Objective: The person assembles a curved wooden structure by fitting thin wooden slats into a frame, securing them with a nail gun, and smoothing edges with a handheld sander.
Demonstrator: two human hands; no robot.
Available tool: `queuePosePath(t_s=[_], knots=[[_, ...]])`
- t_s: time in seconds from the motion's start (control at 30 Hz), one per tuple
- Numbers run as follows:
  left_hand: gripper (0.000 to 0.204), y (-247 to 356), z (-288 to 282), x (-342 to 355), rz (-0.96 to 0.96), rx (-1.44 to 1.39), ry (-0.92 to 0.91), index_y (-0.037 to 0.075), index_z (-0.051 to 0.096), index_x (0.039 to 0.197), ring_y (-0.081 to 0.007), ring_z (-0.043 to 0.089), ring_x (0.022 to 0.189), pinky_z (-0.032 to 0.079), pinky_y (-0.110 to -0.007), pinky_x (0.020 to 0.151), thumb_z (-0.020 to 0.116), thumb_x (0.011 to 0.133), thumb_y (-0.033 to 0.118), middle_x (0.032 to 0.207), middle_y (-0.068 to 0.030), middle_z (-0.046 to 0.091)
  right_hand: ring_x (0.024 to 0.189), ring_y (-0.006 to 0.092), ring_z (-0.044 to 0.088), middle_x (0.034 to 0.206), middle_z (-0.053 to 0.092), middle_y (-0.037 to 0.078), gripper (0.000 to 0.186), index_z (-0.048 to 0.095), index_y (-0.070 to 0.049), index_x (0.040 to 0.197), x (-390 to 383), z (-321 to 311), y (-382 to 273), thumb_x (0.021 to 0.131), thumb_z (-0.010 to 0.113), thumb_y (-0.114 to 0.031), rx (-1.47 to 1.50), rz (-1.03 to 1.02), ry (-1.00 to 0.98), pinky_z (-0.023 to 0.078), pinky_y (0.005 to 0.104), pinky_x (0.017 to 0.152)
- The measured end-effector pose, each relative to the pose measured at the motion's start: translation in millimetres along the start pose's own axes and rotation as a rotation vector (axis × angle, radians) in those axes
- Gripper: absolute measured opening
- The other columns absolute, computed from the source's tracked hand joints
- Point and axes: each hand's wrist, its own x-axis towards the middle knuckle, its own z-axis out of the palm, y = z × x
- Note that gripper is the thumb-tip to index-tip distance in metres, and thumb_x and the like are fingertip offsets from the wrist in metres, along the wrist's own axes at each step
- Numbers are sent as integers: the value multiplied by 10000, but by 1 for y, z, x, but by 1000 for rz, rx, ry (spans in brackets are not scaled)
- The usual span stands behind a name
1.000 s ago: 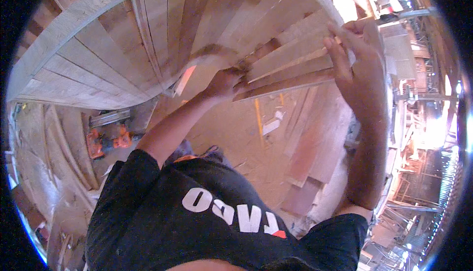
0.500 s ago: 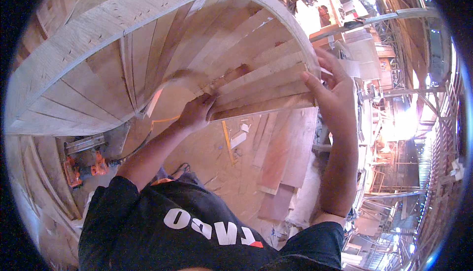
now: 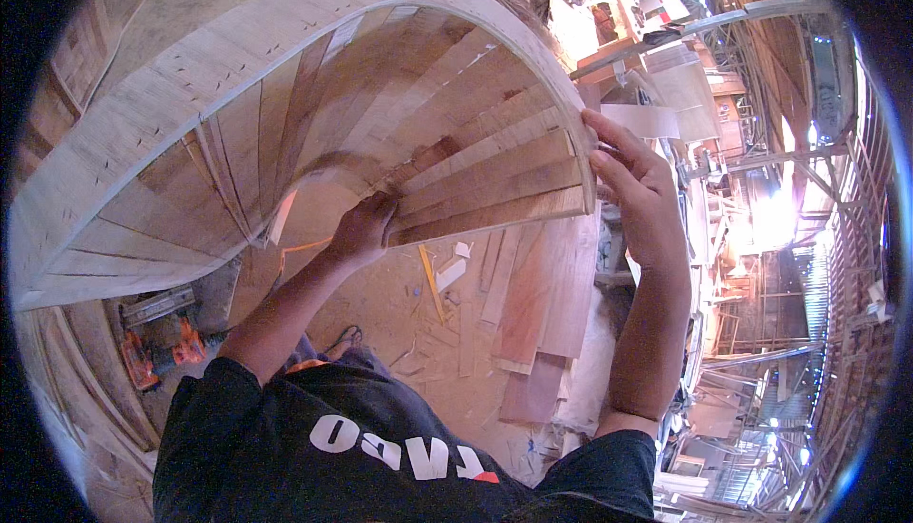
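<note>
Wooden slats (image 3: pixel 490 181) meet my left hand (image 3: pixel 365 228), whose grip I cannot tell; my right hand (image 3: pixel 645 195), fingers parted, touches the curved rim (image 3: pixel 238 43).

My right fingers (image 3: pixel 620 178) are now at the outer edge of the curved rim (image 3: pixel 285 14), not over the wood strips (image 3: pixel 495 176) like before.

Strewn underfoot with boards and scraps

Shows as a brown floor (image 3: pixel 395 295), bare in patches around the middle. Bears several long boards (image 3: pixel 542 309) on the right, reddish and pale, laid side by side, with a shorter purplish-brown board (image 3: pixel 533 390) at their near end. Carries, farther in, a slanting yellow strip (image 3: pixel 431 280) just beside a small white piece (image 3: pixel 450 272). Holds scattered thin scraps (image 3: pixel 414 359) and a sandaled foot (image 3: pixel 348 338) nearer the wearer.
</note>
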Motion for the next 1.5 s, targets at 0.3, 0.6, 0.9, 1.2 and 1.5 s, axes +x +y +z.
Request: queuePosePath(t_s=[0.3, 0.6, 0.9, 1.2, 1.5], knots=[[366, 3, -7, 2, -50, 27, -44, 57, 602, 1327, -419, 660, 1116, 555, -505, 952, 588, 980, 171, 1216, -228, 666, 1015, 130, 657, 1146, 700, 83, 495, 586, -48, 1452, 0, -1, 2, 977, 618, -187, -54, 26, -4, 515, 286, 922], [296, -10, 11, -4, -61, -45, -42, 71, 619, 1055, -223, 648, 691, 538, -372, 610, 462, 1106, 317, 854, -87, 644, 992, 126, 669, 1128, 711, 98, 492, 576, -43, 1459, 3, -2, 10, 986, 610, -174, -60, -23, -14, 528, 286, 920], [279, -1, 5, 3, -1, 30, 70, 76, 647, 1217, -269, 675, 737, 560, -390, 642, 504, 1088, 278, 912, -126, 677, 981, 121, 641, 1102, 708, 70, 463, 599, -20, 1430, 3, 1, 8, 985, 641, -139, 90, 11, 23, 517, 278, 883], [293, 3, -17, 19, -178, -30, -246, 27, 678, 1146, -420, 696, 985, 579, -495, 865, 687, 937, 232, 1076, -211, 713, 1108, 159, 666, 1292, 696, 108, 480, 615, -32, 1416, 7, 4, 15, 978, 658, -221, -90, -64, 64, 526, 306, 940], [202, -19, -45, 9, 33, -243, -123, -1, 675, 1028, -383, 696, 902, 554, -457, 803, 669, 938, 180, 966, -212, 696, 1243, 171, 608, 1383, 643, 102, 487, 618, -86, 1431, 4, 2, 20, 987, 639, -285, -44, -46, 45, 495, 348, 1029]])
